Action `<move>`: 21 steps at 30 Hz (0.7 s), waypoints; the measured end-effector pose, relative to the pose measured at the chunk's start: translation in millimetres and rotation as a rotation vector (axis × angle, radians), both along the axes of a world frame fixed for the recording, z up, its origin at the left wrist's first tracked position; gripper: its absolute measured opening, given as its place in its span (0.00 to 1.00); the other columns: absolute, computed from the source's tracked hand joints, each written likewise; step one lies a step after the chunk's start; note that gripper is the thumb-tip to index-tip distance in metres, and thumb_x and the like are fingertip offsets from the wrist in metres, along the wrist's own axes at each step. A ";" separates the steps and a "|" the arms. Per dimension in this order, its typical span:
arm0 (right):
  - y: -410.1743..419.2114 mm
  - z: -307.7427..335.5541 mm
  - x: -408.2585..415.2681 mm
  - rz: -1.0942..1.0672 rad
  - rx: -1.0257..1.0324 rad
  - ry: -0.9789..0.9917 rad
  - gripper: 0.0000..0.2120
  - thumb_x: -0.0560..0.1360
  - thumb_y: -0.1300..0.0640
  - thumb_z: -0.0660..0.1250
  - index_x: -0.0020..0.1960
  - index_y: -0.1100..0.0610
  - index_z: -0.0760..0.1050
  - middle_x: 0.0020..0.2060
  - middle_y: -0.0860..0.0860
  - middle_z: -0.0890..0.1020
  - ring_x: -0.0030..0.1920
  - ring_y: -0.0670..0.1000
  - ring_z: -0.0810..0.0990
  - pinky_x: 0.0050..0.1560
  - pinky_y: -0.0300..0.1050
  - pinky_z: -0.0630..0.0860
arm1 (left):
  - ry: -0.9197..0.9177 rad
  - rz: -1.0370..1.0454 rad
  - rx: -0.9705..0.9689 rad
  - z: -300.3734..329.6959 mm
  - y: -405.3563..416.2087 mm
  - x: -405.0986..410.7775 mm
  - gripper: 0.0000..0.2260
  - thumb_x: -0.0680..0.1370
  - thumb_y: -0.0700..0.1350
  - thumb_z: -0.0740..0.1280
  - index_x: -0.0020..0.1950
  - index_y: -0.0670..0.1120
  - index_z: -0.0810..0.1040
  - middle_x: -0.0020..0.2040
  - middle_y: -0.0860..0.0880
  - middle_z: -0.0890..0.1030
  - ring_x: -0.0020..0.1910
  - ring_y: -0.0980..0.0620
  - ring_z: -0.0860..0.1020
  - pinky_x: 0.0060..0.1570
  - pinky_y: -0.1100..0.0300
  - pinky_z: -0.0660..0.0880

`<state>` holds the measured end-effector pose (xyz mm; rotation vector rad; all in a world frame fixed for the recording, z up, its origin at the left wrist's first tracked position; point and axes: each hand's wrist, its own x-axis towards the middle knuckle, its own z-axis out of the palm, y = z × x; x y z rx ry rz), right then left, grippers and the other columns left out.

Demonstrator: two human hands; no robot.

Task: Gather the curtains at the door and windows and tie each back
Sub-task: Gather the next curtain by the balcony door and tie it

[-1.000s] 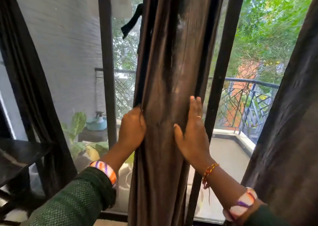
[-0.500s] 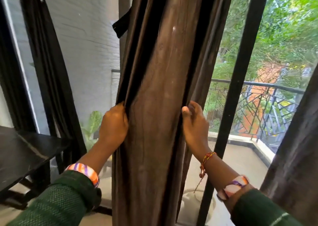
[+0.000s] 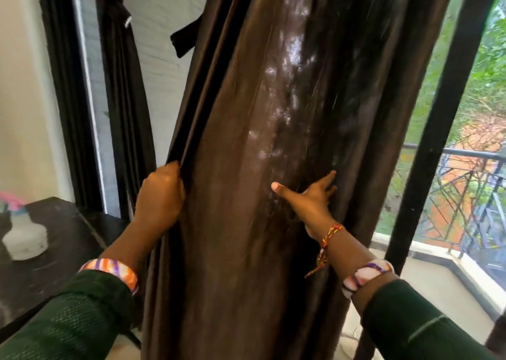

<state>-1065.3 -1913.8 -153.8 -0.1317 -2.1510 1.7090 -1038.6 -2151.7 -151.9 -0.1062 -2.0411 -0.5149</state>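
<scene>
One glossy brown curtain point(image 3: 260, 168), gathered into long soft folds, hangs between two hands. The left hand point(image 3: 160, 195) clamps the pleated edge; the right hand point(image 3: 309, 198) presses flat, fingers spread. A dark fabric tie strap point(image 3: 186, 40) dangles above the left grip.

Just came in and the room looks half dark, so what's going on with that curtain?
A person is bunching up the brown curtain at the glass door. The left hand grips the gathered folds along its left edge, while the right hand presses flat against the front with fingers spread. It is not tied yet: a dark tie-back strap hangs loose beside it. Further left, another dark curtain already looks tied.
</scene>
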 end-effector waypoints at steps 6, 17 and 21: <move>-11.4 -2.6 -28.5 0.184 -0.277 0.223 0.25 0.67 0.68 0.73 0.60 0.59 0.67 0.54 0.53 0.78 0.44 0.43 0.78 0.40 0.29 0.77 | -0.016 -0.045 -0.073 -15.1 4.0 -11.0 0.07 0.75 0.33 0.58 0.44 0.31 0.74 0.37 0.30 0.77 0.35 0.31 0.77 0.34 0.42 0.76; 58.7 -39.7 11.3 -0.349 0.186 0.423 0.10 0.73 0.60 0.69 0.38 0.68 0.76 0.33 0.63 0.81 0.36 0.62 0.79 0.38 0.56 0.76 | -0.069 -0.172 -0.097 -22.5 58.1 -12.8 0.06 0.71 0.32 0.60 0.42 0.30 0.76 0.33 0.30 0.78 0.29 0.31 0.77 0.27 0.47 0.75; 90.7 -50.7 49.8 -0.503 0.405 0.503 0.09 0.71 0.60 0.69 0.46 0.65 0.77 0.35 0.63 0.82 0.35 0.63 0.80 0.38 0.55 0.77 | -0.069 -0.266 -0.109 -28.1 100.8 -7.1 0.09 0.70 0.34 0.58 0.41 0.31 0.76 0.30 0.31 0.77 0.25 0.33 0.77 0.23 0.50 0.73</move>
